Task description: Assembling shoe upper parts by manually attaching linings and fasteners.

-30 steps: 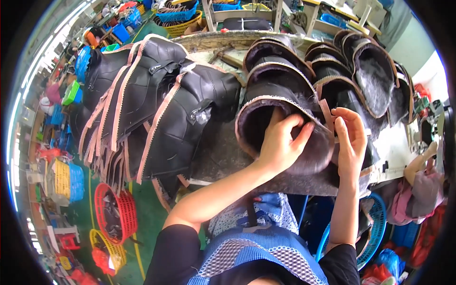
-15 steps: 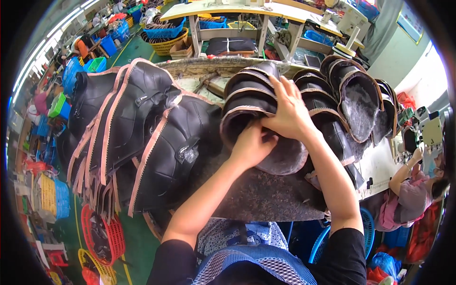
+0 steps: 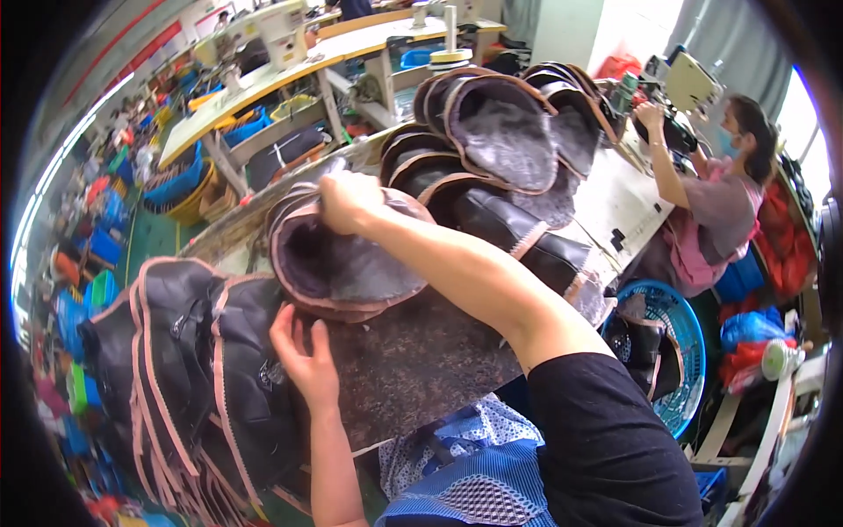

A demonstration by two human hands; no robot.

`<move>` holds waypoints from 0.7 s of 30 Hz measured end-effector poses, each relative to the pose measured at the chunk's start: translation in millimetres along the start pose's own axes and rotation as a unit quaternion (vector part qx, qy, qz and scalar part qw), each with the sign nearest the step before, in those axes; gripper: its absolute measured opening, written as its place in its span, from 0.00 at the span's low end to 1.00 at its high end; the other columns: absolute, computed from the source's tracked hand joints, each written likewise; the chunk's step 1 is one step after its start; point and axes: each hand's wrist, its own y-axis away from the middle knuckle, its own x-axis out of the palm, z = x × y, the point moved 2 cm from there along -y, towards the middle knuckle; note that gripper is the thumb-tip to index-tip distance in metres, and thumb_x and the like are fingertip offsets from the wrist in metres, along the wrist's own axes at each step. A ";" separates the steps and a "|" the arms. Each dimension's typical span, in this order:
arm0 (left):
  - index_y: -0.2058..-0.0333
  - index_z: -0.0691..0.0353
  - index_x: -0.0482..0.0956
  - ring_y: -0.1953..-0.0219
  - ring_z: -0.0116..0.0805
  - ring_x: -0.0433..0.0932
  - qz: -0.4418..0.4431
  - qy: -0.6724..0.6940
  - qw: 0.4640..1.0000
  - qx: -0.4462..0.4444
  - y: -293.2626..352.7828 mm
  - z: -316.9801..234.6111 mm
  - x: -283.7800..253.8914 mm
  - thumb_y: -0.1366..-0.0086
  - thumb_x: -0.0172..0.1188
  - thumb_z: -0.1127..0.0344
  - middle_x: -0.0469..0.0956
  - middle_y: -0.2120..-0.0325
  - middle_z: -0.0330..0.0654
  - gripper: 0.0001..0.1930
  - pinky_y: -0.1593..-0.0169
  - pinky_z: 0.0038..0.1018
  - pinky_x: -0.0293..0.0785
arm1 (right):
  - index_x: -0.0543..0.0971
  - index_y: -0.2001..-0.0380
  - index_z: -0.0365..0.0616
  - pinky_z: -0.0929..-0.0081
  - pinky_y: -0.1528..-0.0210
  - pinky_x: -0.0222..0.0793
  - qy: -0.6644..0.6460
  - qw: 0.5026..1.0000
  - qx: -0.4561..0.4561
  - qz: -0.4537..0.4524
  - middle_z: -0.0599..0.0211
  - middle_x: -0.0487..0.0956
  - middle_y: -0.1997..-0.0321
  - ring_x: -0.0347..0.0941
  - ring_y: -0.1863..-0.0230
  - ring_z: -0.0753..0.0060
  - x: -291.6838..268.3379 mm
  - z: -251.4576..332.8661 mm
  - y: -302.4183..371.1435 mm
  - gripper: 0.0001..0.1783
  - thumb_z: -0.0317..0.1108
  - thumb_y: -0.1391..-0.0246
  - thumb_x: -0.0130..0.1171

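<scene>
My right hand (image 3: 349, 202) is closed on the far rim of a nested stack of fur-lined boot uppers (image 3: 351, 268), with its fingertips partly hidden. Their grey fuzzy lining faces up, and a brownish-pink edging runs round the opening. At the near left of that stack, my left hand (image 3: 306, 356) has its fingers apart and holds nothing. Just left of it lies a pile of black leather uppers (image 3: 180, 307) with pinkish toothed edging. More lined uppers (image 3: 505, 132) overlap in rows beyond my right forearm.
Under the stack is a dark, worn work surface (image 3: 430, 369). A blue basket (image 3: 698, 360) holding black pieces stands at the right. Behind it a masked person (image 3: 716, 198) works at a machine. Pale sewing tables (image 3: 290, 83) stand across the far side.
The view has turned right. My right hand has shifted from the top of the stack to its far rim; my left hand has left the opening, its fingers now spread beside the stack.
</scene>
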 end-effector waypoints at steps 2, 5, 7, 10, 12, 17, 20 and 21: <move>0.43 0.67 0.66 0.39 0.36 0.66 -0.031 0.011 0.999 0.025 0.8 -4.9 -4.2 0.32 0.56 0.72 0.68 0.42 0.46 0.20 0.35 0.32 0.60 | 0.84 0.71 0.42 0.54 0.58 0.76 -0.004 0.999 -0.048 -0.017 0.48 0.83 0.68 0.82 0.63 0.48 -24.8 14.6 13.2 0.10 0.33 0.58 0.62; 0.44 0.68 0.66 0.41 0.35 0.67 -0.102 0.052 0.992 0.043 3.6 -16.4 -7.2 0.29 0.53 0.68 0.68 0.43 0.45 0.18 0.36 0.31 0.60 | 0.84 0.70 0.41 0.58 0.59 0.77 0.011 0.994 -0.101 -0.026 0.51 0.84 0.66 0.83 0.62 0.52 -82.1 32.5 46.9 0.12 0.34 0.60 0.65; 0.42 0.68 0.61 0.41 0.38 0.67 -0.096 0.075 0.990 0.077 9.1 -28.7 -0.8 0.28 0.51 0.56 0.66 0.43 0.48 0.24 0.36 0.34 0.59 | 0.84 0.69 0.41 0.56 0.59 0.77 0.044 0.987 -0.141 -0.064 0.50 0.83 0.67 0.82 0.63 0.49 -122.3 30.6 75.8 0.13 0.36 0.60 0.66; 0.40 0.70 0.54 0.39 0.44 0.66 -0.091 0.203 0.959 0.173 17.8 -50.3 21.7 0.29 0.49 0.44 0.64 0.42 0.53 0.35 0.35 0.39 0.59 | 0.83 0.53 0.54 0.56 0.57 0.78 0.050 0.964 -0.222 -0.140 0.55 0.83 0.64 0.82 0.60 0.51 -196.9 12.6 132.9 0.24 0.33 0.59 0.65; 0.40 0.68 0.57 0.39 0.44 0.66 -0.037 0.108 0.968 0.221 32.4 -55.7 43.0 0.31 0.52 0.45 0.66 0.43 0.51 0.34 0.36 0.40 0.61 | 0.81 0.49 0.53 0.61 0.46 0.74 0.024 0.943 -0.290 -0.163 0.50 0.82 0.56 0.80 0.54 0.50 -256.1 -23.1 175.8 0.34 0.28 0.68 0.66; 0.48 0.60 0.72 0.36 0.51 0.62 0.250 0.042 0.926 0.280 95.2 -97.9 146.0 0.45 0.69 0.55 0.67 0.43 0.51 0.29 0.33 0.46 0.54 | 0.80 0.50 0.37 0.71 0.40 0.70 -0.135 0.939 -0.118 -0.293 0.55 0.82 0.54 0.79 0.51 0.64 -298.8 -78.6 296.0 0.25 0.29 0.55 0.67; 0.38 0.55 0.63 0.29 0.57 0.46 0.307 -0.082 0.891 0.326 133.0 -121.1 224.9 0.52 0.72 0.54 0.56 0.35 0.52 0.43 0.32 0.64 0.34 | 0.82 0.55 0.36 0.74 0.44 0.69 0.110 0.980 -0.026 -0.164 0.56 0.82 0.55 0.79 0.52 0.66 -358.0 -148.4 344.4 0.22 0.24 0.58 0.61; 0.36 0.54 0.59 0.29 0.57 0.47 0.271 -0.121 0.898 0.325 128.9 -115.5 241.1 0.51 0.70 0.61 0.55 0.34 0.52 0.44 0.33 0.66 0.34 | 0.82 0.56 0.34 0.73 0.44 0.69 0.042 0.988 0.023 -0.149 0.55 0.82 0.55 0.79 0.52 0.64 -351.8 -153.1 352.1 0.20 0.26 0.55 0.57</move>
